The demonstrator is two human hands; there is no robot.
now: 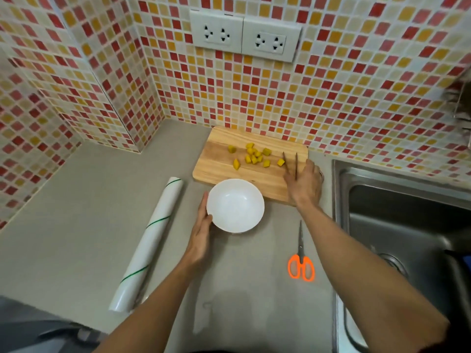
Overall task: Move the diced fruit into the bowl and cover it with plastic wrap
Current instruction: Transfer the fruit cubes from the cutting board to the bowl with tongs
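Note:
Several yellow fruit cubes (254, 155) lie scattered on a wooden cutting board (219, 169) near the tiled back wall. An empty white bowl (235, 205) stands on the counter just in front of the board. My left hand (201, 233) rests flat against the bowl's left side. My right hand (304, 183) is over the board's right end and holds a pair of thin chopsticks (290, 164), their tips pointing toward the fruit and close to the rightmost cube. A white roll of plastic wrap (147, 245) with green stripes lies to the left of the bowl.
Orange-handled scissors (301, 261) lie on the grey counter (76, 212) right of the bowl. A steel sink (407, 225) fills the right side. Mosaic tile walls close the back and left, with two socket plates (244, 35) above the board.

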